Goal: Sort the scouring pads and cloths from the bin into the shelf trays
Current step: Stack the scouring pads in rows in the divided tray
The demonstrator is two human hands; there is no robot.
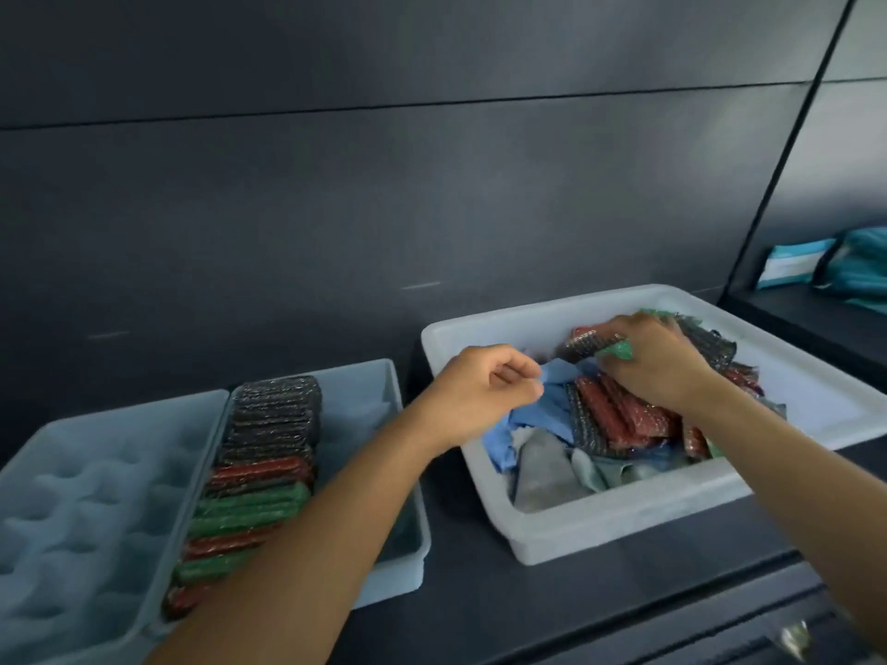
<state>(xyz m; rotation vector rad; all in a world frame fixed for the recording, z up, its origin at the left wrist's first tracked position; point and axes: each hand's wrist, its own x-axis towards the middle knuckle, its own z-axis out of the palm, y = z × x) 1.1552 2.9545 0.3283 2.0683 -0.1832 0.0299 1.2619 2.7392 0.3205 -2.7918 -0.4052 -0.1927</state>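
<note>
In the white bin (624, 515) at right, the left hand (485, 391) pinches a soft, light blue cloth (533, 415); the right hand (657, 362) grips springy scouring pads (595, 345) by their edges.

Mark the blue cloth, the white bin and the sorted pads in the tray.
blue cloth (530, 419): head view, its bunched middle fold.
white bin (624, 525): head view, its near wall.
sorted pads (261, 470): head view, a red pad mid-row.

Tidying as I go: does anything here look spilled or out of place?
Nothing looks spilled or damaged. One oddity: the pad row in the blue tray runs black, then red and green alternating, not grouped by colour.
</note>
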